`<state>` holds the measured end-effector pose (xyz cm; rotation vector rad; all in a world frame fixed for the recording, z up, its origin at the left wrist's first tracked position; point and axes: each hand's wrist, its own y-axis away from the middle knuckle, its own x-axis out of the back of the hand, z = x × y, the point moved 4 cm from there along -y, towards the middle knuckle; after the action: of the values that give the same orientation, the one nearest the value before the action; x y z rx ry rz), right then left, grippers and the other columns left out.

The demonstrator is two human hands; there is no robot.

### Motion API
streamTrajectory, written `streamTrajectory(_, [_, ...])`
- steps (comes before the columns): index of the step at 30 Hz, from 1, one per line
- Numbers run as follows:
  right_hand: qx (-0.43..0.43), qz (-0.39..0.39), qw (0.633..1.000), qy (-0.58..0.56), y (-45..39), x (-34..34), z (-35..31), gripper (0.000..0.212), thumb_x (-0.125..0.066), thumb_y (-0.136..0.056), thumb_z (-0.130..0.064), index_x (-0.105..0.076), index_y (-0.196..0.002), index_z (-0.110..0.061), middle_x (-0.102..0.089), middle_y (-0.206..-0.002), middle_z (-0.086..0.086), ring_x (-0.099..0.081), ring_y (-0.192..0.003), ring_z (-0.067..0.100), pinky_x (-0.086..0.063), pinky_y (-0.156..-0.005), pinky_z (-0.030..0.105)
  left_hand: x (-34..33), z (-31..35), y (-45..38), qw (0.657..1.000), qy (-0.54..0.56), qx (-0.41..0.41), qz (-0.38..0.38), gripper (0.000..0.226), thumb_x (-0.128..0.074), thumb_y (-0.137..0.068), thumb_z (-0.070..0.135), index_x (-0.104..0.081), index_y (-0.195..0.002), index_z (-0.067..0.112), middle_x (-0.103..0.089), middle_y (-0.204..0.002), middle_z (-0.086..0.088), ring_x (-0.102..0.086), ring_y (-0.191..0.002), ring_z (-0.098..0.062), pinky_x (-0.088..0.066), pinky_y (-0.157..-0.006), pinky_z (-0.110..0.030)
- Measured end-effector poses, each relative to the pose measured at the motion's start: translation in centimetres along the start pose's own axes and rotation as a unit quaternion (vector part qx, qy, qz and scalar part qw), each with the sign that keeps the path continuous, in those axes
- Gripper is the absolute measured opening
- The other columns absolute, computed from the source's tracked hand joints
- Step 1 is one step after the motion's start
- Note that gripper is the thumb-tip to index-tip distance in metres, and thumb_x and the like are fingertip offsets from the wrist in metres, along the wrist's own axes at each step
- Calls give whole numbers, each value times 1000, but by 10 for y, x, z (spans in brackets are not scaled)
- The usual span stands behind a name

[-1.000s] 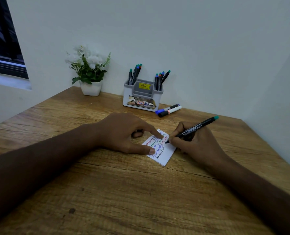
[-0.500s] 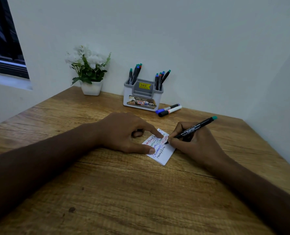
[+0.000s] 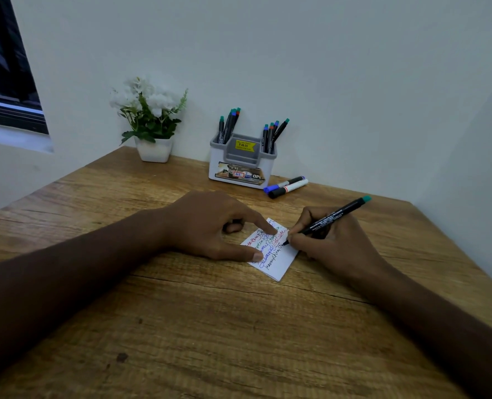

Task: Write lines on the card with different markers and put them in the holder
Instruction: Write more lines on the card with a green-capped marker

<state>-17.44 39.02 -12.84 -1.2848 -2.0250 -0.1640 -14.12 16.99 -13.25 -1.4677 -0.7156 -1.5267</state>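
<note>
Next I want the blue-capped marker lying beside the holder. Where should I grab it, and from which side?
Pinch the blue-capped marker mid-barrel from above, probably with the left hand, since the right hand holds the green-ended marker. It lies flat on the table, touching a black-capped marker on its near side, so put one finger on its far side toward the holder.

I see the white card (image 3: 279, 264) lying on the wooden table (image 3: 210, 326), in front of the grey holder (image 3: 242, 165). My left hand (image 3: 210, 226) presses the card with forefinger and thumb. My right hand (image 3: 334, 243) pinches a black marker (image 3: 328, 218) with a green end, its tip touching the card. Two capped markers (image 3: 286, 186) lie just right of the holder, and a white flower pot (image 3: 154, 149) stands to its left.
</note>
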Motion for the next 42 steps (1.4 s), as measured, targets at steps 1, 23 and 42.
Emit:
streamTrajectory(1, [-2, 1, 1000, 2, 0, 0, 1, 12, -81, -86, -13, -76, -77, -19, -78, -75, -7, -67, -62, -1, -52, -58, 16, 0, 0, 0, 1000, 0, 0, -1, 62, -48, -84, 85, -41, -142, 64, -63, -81, 9, -56, -76, -7, -51, -66, -41])
streamTrajectory(23, [-6, 12, 1000, 5, 0, 1, 2, 11, -82, -86, -14, -76, -78, -20, -77, -75, -10, -67, -63, -1, -52, -58, 15, 0, 1, 0, 1000, 0, -5, 4, 60, -49, -84, 84, -42, -140, 65, -59, -77, 13, -55, -75, -5, -46, -62, -34])
streamTrajectory(42, [-28, 32, 999, 7, 0, 3, 2, 11, -80, -86, -15, -76, -77, -20, -78, -75, -5, -68, -62, 2, -55, -60, 20, 1, 4, 2, 1000, 13, -7, 4, 58, -52, -84, 82, -46, -139, 63, -58, -74, 9, -56, -73, -7, -47, -63, -37])
